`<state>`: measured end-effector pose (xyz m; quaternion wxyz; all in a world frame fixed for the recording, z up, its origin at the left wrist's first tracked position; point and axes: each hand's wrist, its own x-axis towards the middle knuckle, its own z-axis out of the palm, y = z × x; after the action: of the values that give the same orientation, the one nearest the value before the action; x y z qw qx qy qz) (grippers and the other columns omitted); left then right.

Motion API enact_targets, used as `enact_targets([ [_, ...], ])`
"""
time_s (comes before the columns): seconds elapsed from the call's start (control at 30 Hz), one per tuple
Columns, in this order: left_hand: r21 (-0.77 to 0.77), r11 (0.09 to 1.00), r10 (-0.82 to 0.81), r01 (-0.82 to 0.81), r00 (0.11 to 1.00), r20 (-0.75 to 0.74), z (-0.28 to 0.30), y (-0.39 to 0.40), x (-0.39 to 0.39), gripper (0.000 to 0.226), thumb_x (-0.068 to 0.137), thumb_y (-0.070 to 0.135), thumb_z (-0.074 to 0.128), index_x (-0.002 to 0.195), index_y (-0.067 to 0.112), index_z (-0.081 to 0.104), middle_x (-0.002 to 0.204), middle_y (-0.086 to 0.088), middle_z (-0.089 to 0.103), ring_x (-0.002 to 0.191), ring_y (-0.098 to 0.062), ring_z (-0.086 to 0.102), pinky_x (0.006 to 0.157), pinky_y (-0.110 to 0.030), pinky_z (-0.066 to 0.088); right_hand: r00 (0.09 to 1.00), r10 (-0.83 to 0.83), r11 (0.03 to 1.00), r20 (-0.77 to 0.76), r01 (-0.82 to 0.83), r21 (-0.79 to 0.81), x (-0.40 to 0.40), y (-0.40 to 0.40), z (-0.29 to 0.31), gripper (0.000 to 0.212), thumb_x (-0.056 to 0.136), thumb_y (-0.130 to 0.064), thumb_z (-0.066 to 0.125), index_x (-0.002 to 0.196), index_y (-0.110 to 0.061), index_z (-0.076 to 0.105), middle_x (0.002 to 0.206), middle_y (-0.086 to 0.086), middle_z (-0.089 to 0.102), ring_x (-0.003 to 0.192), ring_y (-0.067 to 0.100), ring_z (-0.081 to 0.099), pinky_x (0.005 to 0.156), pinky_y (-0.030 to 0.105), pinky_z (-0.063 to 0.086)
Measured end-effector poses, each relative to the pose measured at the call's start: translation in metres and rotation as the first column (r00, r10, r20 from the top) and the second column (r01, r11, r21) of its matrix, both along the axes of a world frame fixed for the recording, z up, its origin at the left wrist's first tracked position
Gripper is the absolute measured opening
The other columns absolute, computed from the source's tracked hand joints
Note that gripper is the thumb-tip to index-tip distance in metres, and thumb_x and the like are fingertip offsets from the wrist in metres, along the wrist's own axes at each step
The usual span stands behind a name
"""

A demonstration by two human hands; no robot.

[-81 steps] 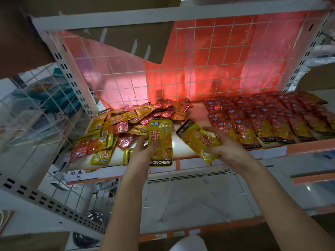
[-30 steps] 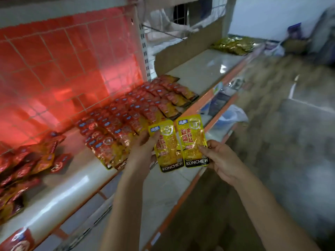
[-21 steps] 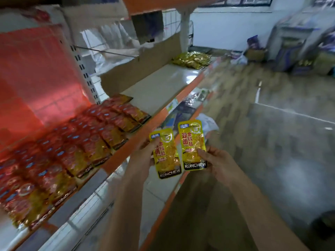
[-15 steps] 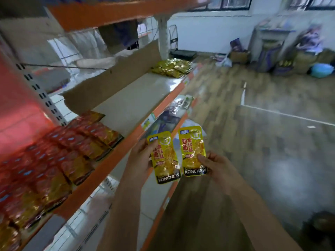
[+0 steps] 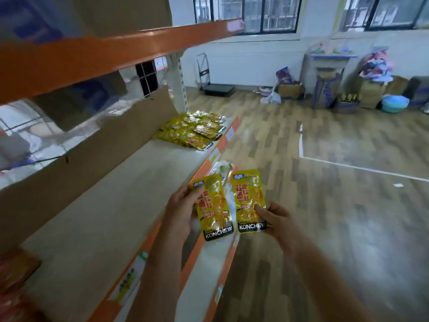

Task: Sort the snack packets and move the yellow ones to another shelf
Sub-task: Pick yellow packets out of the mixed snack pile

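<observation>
Your left hand (image 5: 183, 205) & right hand (image 5: 276, 219) each pinch a yellow packet (image 5: 214, 206), upright side by side; yellow pile (image 5: 192, 131) ahead now nearer vs before

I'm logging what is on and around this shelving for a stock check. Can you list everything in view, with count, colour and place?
Held packets: two, yellow, side by side above the shelf edge; left packet, right packet.
Packet pile: count unclear, yellow, far end of the shelf.
Shelf: one, pale top with orange front edge, left.
Red packets: count unclear, near left corner, blurred.
Cardboard panel: one, brown, behind the shelf.
Hand trolley: one, black, by the far wall.
Basin: one, blue, floor at far right.
Left hand: grip on the left packet.
Right hand: grip on the right packet.
</observation>
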<state>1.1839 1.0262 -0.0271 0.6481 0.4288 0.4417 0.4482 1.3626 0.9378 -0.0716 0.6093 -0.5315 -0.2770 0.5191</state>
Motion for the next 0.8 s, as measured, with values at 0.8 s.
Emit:
enact_targets([
  [0.8, -0.087, 0.792, 0.594, -0.604, 0.796, -0.115, -0.008, 0.215, 0.132, 0.012, 0.09, 0.013, 0.06, 0.078, 0.014, 0.06, 0.068, 0.0, 0.064, 0.064, -0.014, 0.062, 0.055, -0.026, 0.052, 0.779, 0.626, 0.78, 0.04, -0.623, -0.066, 0.152, 0.332, 0.002, 0.009, 0.088, -0.001, 0.056, 0.091, 0.006, 0.061, 0.087, 0.021, 0.063, 0.076, 0.028, 0.062, 0.073, 0.036, 0.053],
])
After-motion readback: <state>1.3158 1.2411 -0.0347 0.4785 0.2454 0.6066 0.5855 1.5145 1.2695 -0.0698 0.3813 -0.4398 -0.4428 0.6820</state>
